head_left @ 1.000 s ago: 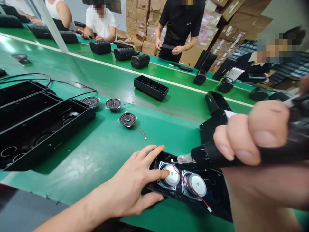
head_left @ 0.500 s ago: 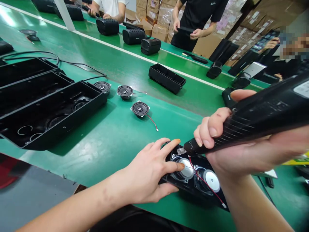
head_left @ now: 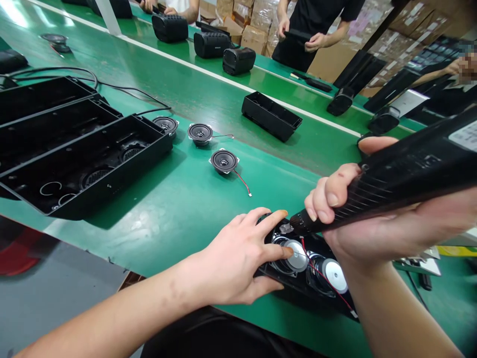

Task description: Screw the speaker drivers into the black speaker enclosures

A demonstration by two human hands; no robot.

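Note:
My left hand (head_left: 234, 253) lies spread on a black speaker housing (head_left: 286, 291), its fingertips pressing the near driver's silver dome (head_left: 296, 256). A second silver-domed driver (head_left: 334, 276) sits beside that one, and a thin red-and-black wire (head_left: 328, 281) runs across both. My right hand (head_left: 335, 209) is wrapped around a black electric screwdriver (head_left: 402, 184). Its bit (head_left: 286, 228) points down at the housing's upper edge, close to my left forefinger. The tip's contact point is hidden.
Three loose speaker drivers (head_left: 200, 133) with wires lie on the green workbench (head_left: 179, 214). Large open black housings (head_left: 82, 164) and cables are at the left. Another housing (head_left: 271, 116), assembled speakers, co-workers and stacked cartons stand beyond the white line.
The whole view has swung, shifting the bench up and left. My right hand has changed its hold, with the screwdriver now slanting up to the right. My left hand remains on the driver.

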